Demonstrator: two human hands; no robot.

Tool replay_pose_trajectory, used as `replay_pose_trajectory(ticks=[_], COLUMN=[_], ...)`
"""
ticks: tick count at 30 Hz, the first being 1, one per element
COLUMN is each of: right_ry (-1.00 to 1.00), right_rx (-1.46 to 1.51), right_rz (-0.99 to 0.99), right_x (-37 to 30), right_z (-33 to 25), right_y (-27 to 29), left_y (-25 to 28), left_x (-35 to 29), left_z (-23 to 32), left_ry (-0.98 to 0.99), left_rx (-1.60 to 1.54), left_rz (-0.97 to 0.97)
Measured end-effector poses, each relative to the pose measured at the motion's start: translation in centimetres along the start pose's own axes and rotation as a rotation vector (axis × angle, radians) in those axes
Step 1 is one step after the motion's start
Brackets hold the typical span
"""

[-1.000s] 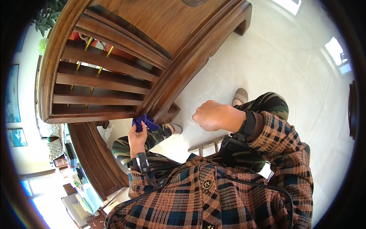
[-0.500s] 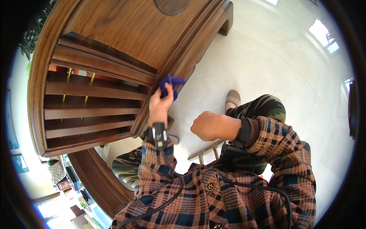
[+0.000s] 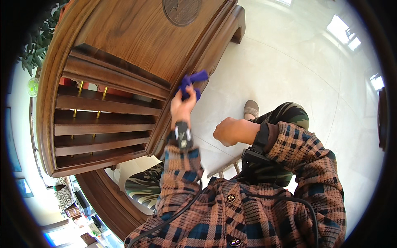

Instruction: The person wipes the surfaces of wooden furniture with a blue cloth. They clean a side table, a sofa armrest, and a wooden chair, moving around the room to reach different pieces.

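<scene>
My left hand (image 3: 182,109) is closed round a bunched purple cloth (image 3: 198,77), whose loose end sticks out to the right. The cloth lies against the lower rail along the right edge of a dark brown wooden furniture piece (image 3: 132,41) with a smooth panel, a carved round medallion (image 3: 182,10) and several slats (image 3: 105,105). Apart from the furniture, my right hand (image 3: 231,131) hovers over my knee with its fingers curled into a fist. Its inner side is hidden, so whether it holds anything cannot be seen.
Pale glossy floor tiles (image 3: 285,70) stretch to the right, near my slippered foot (image 3: 251,109). Below the slatted piece stands more brown wooden furniture (image 3: 103,198). Leafy plants (image 3: 37,51) are at the far left. A small slatted wooden thing (image 3: 229,168) shows between my legs.
My left hand and the purple cloth have shifted slightly right and up in the picture, along the rail. The right fist has moved a little to the right.
</scene>
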State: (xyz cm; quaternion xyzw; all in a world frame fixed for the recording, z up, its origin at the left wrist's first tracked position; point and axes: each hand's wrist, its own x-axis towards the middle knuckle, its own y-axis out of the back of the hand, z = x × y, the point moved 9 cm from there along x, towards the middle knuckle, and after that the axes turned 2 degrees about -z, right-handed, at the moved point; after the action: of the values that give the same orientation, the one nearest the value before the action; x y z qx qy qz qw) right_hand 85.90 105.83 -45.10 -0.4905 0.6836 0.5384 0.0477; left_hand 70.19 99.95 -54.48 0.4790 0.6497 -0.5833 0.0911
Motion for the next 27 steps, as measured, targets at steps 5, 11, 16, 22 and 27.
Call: replay_pose_trajectory(ticks=[5,11,16,22,27], right_ry=[0.055,0.168,0.190,0.118,0.097], right_rx=[-0.024,-0.015,0.028,0.016,0.075], right_rz=[0.084,0.119,0.106,0.090,0.071], right_x=[-0.4,-2.0,-2.8,-2.1,-1.2], right_z=[-0.7,-3.0,-3.6,-2.8,-1.7], right_y=[0.5,1.9,2.4,1.5,-0.1], left_y=[8.0,13.7,7.6,-1.2,-6.4], left_x=[-12.2,-20.8,-12.3,0.9,8.2], left_z=[9.6,16.7,10.9,1.5,-5.5], left_ry=[-0.271,-0.629,-0.295,-0.072,0.055], left_rx=[0.158,0.205,0.209,0.195,0.179], left_rz=[-0.019,0.232,0.117,0.110,0.177])
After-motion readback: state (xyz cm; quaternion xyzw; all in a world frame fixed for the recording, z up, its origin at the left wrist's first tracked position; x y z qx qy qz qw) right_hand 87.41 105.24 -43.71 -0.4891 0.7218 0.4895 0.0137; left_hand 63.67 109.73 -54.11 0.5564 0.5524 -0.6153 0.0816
